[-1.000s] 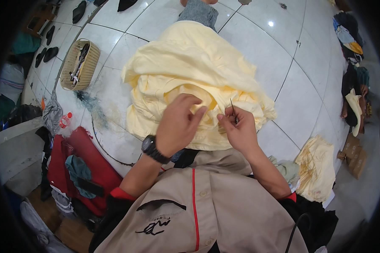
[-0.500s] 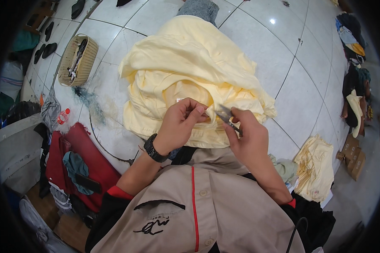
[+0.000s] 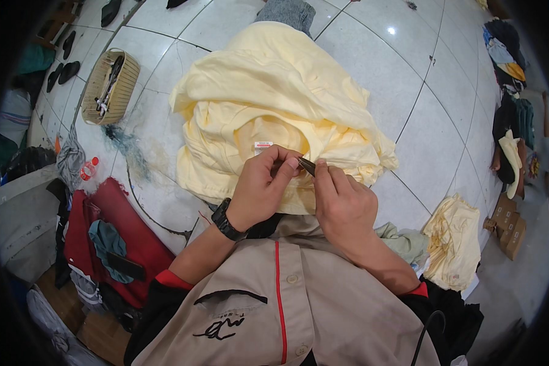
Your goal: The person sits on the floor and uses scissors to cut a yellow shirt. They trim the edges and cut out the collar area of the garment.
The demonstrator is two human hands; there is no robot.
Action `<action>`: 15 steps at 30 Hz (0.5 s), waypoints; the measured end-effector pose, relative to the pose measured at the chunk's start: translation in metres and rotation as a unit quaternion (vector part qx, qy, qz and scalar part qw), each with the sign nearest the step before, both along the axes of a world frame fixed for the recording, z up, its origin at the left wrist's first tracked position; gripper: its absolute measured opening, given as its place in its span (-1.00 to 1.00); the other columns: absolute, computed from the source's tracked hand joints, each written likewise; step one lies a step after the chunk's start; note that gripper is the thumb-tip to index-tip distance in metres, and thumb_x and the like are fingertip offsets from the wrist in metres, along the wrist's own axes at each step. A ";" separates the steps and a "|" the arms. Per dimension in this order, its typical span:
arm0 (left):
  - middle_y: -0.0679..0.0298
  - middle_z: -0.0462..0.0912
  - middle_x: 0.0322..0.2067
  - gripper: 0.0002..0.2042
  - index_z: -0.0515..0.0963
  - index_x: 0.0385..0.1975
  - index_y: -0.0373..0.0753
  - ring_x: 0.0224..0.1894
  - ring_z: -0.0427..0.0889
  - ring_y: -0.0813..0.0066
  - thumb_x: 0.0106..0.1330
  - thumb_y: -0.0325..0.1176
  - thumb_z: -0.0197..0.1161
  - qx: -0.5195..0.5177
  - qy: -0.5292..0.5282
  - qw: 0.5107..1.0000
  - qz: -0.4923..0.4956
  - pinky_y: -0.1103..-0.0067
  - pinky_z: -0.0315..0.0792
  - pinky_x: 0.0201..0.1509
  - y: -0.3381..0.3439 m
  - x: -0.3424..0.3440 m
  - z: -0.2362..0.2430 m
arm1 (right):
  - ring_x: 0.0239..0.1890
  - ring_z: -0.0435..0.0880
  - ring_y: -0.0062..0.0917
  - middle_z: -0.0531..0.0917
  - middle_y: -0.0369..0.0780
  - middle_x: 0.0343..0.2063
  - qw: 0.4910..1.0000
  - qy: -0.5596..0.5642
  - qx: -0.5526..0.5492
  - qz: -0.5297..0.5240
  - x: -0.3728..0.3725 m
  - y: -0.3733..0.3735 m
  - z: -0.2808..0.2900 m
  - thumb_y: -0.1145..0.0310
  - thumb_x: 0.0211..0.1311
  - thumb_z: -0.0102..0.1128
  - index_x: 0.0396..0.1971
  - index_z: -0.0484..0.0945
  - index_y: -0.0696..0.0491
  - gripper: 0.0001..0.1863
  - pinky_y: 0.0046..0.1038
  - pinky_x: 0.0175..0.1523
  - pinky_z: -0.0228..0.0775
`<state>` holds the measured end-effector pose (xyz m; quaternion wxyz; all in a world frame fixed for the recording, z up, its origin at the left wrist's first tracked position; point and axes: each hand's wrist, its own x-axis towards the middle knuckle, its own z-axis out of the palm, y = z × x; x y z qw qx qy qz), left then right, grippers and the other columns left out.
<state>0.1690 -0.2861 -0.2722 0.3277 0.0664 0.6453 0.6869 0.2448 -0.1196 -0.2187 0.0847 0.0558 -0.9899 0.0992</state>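
A pale yellow garment (image 3: 274,79) lies bunched on the floor in front of me, its round opening facing me. A small white and red label (image 3: 263,145) shows inside that opening. My left hand (image 3: 265,183), with a black watch on its wrist, is closed in a pinch at the near edge of the opening, on a bit of the cloth mostly hidden by the fingers. In my right hand (image 3: 346,198) is a pair of dark thread snips (image 3: 307,165), the blades together and their tip at my left fingertips. Most of the snips' body is hidden in my fist.
A beige basket (image 3: 111,88) holding tools stands at far left on the tiled floor (image 3: 384,61). Nearer on the left are a red-capped bottle (image 3: 89,168) and dark red cloth (image 3: 113,226). Folded yellow cloth (image 3: 452,241) lies at right, near cardboard boxes (image 3: 506,226).
My right hand has turned over and moved left, bringing the snips' tip to my left fingertips. The blades, apart before, are now together. More of the label shows.
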 end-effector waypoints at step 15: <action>0.07 0.65 0.07 -0.83 0.51 -0.06 -0.42 0.00 0.72 0.40 0.61 -0.42 0.08 0.051 0.113 0.971 0.207 0.52 0.60 0.11 -0.068 0.003 0.009 | -0.45 0.65 -0.35 0.65 -0.18 -0.40 0.922 -0.055 -0.364 -0.119 -0.018 0.023 0.007 0.34 0.20 0.42 0.01 0.62 0.15 -0.60 -0.45 -0.39 0.46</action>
